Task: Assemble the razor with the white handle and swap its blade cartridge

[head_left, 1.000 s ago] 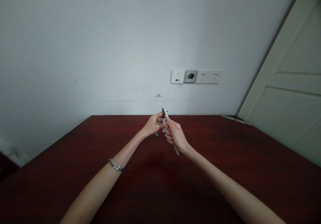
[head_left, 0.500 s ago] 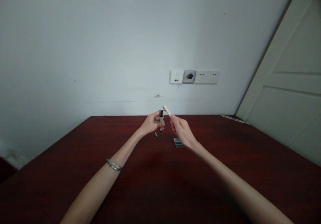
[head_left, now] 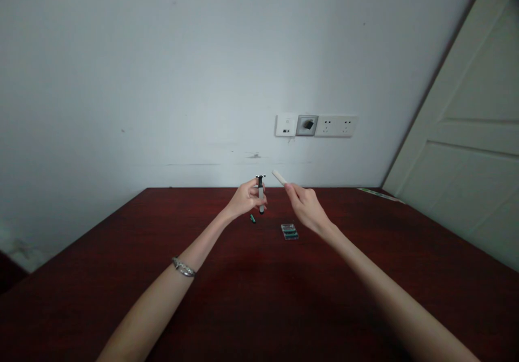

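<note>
My left hand is closed around the grey and black handle of a razor, held upright with its narrow T-shaped head on top. In my right hand is a slim white toothbrush, tilted up toward the left; its bristles cannot be made out now. A gap separates the brush from the razor head. Below my left hand a small green and black razor cartridge lies on the table. A clear case with green cartridges rests below and left of my right hand.
The dark red wooden table meets a white wall at its back edge. A row of sockets is fixed on the wall. A thin green and white strip lies at the back right, near a pale door.
My right hand has drawn the toothbrush right, away from the razor head, uncovering the clear case. My left hand keeps its place, with the razor turned slightly so its head shows wider.
</note>
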The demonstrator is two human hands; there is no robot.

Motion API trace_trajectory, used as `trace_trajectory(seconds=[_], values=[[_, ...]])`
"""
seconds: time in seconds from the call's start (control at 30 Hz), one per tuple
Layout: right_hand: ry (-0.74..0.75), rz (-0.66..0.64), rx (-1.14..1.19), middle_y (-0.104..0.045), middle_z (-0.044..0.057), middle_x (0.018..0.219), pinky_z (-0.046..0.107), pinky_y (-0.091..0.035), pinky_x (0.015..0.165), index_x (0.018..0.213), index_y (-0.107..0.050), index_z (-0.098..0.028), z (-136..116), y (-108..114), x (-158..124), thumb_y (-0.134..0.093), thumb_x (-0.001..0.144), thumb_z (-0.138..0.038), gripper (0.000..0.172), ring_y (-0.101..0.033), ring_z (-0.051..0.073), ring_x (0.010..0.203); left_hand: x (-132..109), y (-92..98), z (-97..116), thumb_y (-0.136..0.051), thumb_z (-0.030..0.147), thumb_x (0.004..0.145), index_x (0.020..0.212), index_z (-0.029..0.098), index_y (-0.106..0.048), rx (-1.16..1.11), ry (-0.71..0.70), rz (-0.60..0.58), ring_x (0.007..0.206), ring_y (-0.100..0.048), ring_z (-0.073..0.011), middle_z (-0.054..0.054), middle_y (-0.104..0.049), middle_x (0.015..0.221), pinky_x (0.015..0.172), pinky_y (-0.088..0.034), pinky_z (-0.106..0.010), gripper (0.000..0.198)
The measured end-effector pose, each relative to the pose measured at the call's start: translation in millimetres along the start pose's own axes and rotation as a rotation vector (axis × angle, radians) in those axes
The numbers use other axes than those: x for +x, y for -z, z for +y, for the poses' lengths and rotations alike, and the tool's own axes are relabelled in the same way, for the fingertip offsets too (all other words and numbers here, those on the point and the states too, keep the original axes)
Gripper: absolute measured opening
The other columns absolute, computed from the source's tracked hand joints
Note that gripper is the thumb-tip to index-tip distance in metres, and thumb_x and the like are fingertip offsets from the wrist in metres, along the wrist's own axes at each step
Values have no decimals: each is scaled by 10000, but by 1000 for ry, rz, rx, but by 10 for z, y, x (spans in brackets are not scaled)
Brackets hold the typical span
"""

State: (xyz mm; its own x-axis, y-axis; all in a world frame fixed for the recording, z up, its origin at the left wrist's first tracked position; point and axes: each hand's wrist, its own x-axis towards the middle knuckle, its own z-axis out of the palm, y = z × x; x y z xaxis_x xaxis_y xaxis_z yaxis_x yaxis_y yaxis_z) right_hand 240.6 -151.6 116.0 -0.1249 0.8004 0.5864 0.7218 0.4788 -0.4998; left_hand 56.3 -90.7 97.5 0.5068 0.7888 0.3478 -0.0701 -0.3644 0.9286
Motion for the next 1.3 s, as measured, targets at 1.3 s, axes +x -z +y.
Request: trace_trajectory(seconds=[1.3], values=[[215, -464, 293, -651, 12, 1159, 408, -460, 933, 1158, -633, -261, 5, 502, 193, -508, 874, -306, 314, -629, 203, 1010, 15, 54, -146, -561, 163, 747, 814, 147, -584, 551, -155, -9, 695, -553, -120, 7, -613, 742, 681, -425, -227, 73]])
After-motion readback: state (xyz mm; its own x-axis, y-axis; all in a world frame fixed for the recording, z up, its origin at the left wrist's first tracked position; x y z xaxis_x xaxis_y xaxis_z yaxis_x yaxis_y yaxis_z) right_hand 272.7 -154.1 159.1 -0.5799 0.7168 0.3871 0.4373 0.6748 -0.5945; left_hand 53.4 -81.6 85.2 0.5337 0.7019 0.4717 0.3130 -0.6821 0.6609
